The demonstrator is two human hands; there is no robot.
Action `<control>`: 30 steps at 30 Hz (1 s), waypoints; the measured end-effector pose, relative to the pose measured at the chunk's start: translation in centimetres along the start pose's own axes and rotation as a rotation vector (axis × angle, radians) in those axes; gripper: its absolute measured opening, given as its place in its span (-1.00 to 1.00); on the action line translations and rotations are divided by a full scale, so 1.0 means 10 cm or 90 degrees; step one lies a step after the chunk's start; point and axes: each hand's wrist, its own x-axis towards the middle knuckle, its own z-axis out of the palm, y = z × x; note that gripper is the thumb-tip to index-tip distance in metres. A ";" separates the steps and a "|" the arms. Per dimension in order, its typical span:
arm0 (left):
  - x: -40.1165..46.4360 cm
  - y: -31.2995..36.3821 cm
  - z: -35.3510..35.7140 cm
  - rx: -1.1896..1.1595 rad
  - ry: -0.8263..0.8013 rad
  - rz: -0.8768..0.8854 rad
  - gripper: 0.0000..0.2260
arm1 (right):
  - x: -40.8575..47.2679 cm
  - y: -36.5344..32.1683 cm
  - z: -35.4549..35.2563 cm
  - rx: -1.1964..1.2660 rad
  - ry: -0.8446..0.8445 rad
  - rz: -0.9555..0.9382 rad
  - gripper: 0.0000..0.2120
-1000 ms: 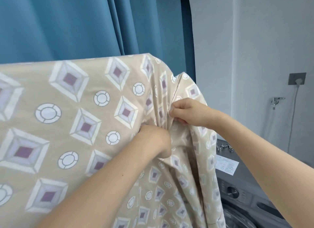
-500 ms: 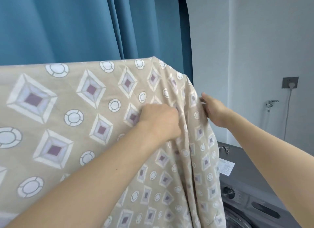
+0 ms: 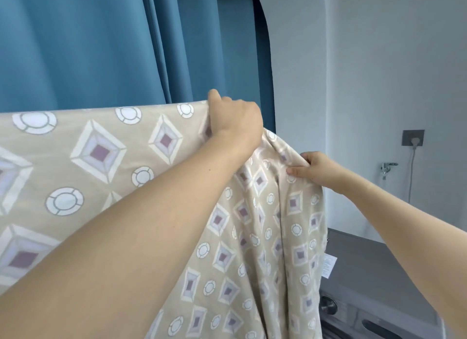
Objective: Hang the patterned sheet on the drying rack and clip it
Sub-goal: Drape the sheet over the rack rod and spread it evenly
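Note:
A beige patterned sheet (image 3: pixel 106 162) with purple diamonds and white circles hangs over a high straight line; the drying rack under it is hidden. My left hand (image 3: pixel 235 119) grips the sheet's top edge at its right end, with the fingers curled over the far side. Lower and to the right, my right hand (image 3: pixel 310 170) pinches a bunched fold of the sheet where it drapes down. No clip shows in either hand.
Blue curtains (image 3: pixel 101 48) hang behind the sheet. A grey washing machine (image 3: pixel 374 283) stands at the lower right, close to the hanging cloth. On the white wall are a socket with a plugged cable (image 3: pixel 413 138) and a tap (image 3: pixel 386 167).
My left hand has risen from the front of the sheet to grip its top edge. My right hand now pinches a fold on the right. The sheet's top edge looks straighter.

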 end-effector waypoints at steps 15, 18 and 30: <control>0.00 1.09 0.77 0.217 -0.357 0.304 -0.74 | -0.42 1.11 0.18 -0.207 -0.237 0.146 -0.94; -0.06 1.33 0.98 0.248 -0.470 0.319 -0.87 | -0.53 1.43 0.30 -0.215 -0.321 0.195 -0.73; -0.58 1.98 1.98 -0.002 -0.594 0.325 -0.79 | -0.98 2.62 0.16 -0.459 -0.368 0.327 -0.83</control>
